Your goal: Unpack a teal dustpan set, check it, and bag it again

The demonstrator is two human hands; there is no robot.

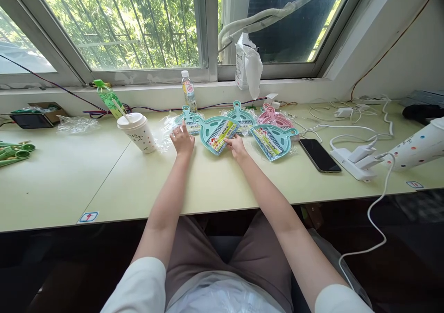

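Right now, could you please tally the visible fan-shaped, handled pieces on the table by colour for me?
Teal fan-shaped pieces: 4
Pink fan-shaped piece: 1
Total visible: 5

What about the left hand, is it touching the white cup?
Apart. The head view shows the left hand to the right of the white cup, with clear plastic and tabletop between them.
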